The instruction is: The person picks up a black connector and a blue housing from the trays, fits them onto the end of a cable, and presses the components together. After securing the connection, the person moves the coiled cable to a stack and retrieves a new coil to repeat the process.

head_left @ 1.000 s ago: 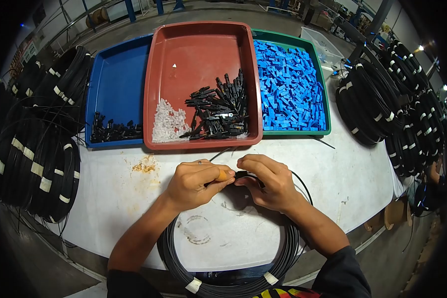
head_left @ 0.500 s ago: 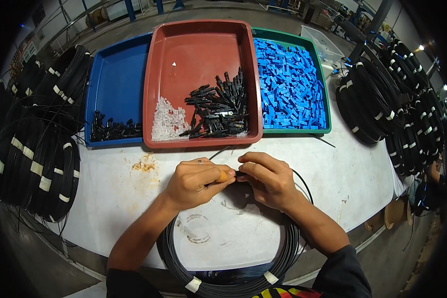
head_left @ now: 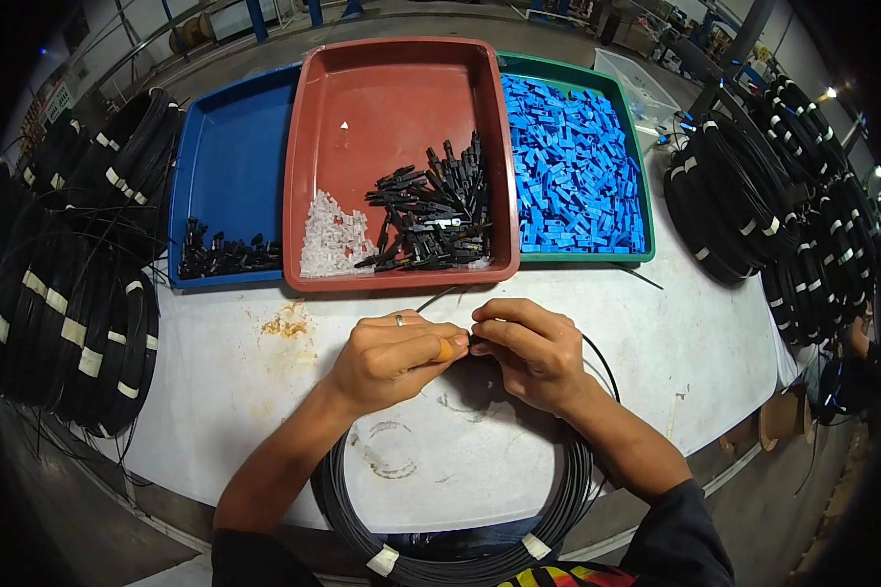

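My left hand is closed in a pinch, with an orange wrap on one finger and a ring on another. Its fingertips meet those of my right hand, also pinched, above the white table. Between them shows a small black piece, mostly hidden by the fingers; its exact shape cannot be made out. A black cable coil with white tape bands lies below my hands at the table's front edge, and a loose cable curves up behind my right hand.
A red tray holds black connectors and clear white pieces. Left of it stands a blue tray with small black parts, right of it a green tray of blue pieces. Taped cable coils flank the table.
Both hands, still together, appear very slightly further right. The trays and coil show the same small shift in view, and the pinching grip looks the same.
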Available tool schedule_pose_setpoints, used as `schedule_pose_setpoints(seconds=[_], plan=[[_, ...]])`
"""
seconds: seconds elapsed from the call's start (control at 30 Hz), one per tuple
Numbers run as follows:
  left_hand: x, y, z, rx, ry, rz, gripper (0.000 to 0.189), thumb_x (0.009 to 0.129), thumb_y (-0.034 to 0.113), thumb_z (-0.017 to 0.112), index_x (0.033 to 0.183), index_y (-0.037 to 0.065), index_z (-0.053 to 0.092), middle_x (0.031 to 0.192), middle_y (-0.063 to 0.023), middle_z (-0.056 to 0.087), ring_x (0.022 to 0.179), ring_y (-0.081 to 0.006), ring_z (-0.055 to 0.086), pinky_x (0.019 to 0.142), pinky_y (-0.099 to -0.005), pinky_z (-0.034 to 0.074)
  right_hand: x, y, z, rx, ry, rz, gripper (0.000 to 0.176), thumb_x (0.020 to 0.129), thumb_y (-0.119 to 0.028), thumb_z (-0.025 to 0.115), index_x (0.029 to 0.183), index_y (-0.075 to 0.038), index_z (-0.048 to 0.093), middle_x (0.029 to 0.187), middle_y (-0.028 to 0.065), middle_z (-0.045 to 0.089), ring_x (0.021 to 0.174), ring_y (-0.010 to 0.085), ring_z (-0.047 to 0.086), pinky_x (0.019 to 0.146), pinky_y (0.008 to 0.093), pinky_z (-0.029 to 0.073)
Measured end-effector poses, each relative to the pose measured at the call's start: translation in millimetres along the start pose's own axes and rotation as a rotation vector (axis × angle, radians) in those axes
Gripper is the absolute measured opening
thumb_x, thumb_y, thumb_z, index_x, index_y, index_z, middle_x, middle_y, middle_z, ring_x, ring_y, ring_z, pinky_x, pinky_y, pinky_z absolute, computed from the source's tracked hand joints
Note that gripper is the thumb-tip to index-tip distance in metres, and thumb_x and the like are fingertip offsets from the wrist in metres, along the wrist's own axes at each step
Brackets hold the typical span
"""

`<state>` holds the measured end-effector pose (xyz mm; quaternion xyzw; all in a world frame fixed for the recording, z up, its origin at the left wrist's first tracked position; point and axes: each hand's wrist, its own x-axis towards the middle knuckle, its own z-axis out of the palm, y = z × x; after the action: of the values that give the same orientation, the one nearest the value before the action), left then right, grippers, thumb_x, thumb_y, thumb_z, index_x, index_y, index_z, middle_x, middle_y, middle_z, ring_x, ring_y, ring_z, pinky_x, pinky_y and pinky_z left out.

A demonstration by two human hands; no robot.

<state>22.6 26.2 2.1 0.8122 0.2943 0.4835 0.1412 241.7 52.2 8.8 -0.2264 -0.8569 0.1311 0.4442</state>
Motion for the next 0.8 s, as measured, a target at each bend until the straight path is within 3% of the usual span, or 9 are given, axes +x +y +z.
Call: schedule_pose_setpoints(seconds=[0.27,0.5,0.6,0.73,0.8], plan=[[0.1,-2.1,-1.0,-0.012,0.002,0.014,0.013,0.077,-0.001,0.083,0.084,0.001,0.073,0.092,-0.0119,0.078,0.077,-0.0232,0.075,0.068,-0.0309,0.059,2.6,-0.2,1.5,0.062,-0.024,0.077,0.024,0.075,0.004,0.079,0.097,0.000,0.070,0.103,0.0127,0.071,0.081,0.0286,0.073,0.067,0.0362,0.059],[1.7,2.2,-2.4,-0.086,0.015,-0.143,0.012,0.077,-0.002,0.083,0.082,0.001,0.072,0.090,-0.0118,0.078,0.076,-0.0226,0.076,0.069,-0.0306,0.060,2.0,-4.6,1.2,0.049,0.038,0.098,0.027,0.075,0.004,0.079,0.099,-0.002,0.069,0.105,0.0119,0.070,0.085,0.0291,0.072,0.068,0.0376,0.059],[2.7,1.9,-2.6,-0.017,-0.032,-0.037,0.012,0.077,-0.001,0.083,0.081,0.000,0.072,0.089,-0.0119,0.078,0.075,-0.0228,0.076,0.069,-0.0307,0.060,-1.7,2.4,1.4,0.008,-0.018,0.031,0.027,0.076,0.004,0.078,0.100,-0.002,0.068,0.105,0.0118,0.069,0.084,0.0298,0.072,0.070,0.0382,0.059],[2.6,-0.6,-2.4,0.015,-0.010,0.025,0.012,0.078,0.000,0.084,0.080,0.000,0.072,0.088,-0.0120,0.078,0.074,-0.0226,0.075,0.068,-0.0307,0.059,1.2,-1.0,1.6,0.057,-0.044,0.097,0.028,0.074,0.007,0.078,0.099,-0.002,0.068,0.104,0.0122,0.070,0.084,0.0294,0.072,0.069,0.0369,0.059],[2.2,2.4,-2.6,-0.036,0.005,-0.095,0.012,0.078,0.000,0.084,0.080,0.000,0.072,0.087,-0.0121,0.078,0.074,-0.0224,0.075,0.068,-0.0306,0.059,3.8,-4.8,0.5,0.040,-0.019,0.084,0.028,0.073,0.008,0.079,0.097,-0.001,0.069,0.103,0.0124,0.071,0.083,0.0284,0.073,0.068,0.0355,0.060]])
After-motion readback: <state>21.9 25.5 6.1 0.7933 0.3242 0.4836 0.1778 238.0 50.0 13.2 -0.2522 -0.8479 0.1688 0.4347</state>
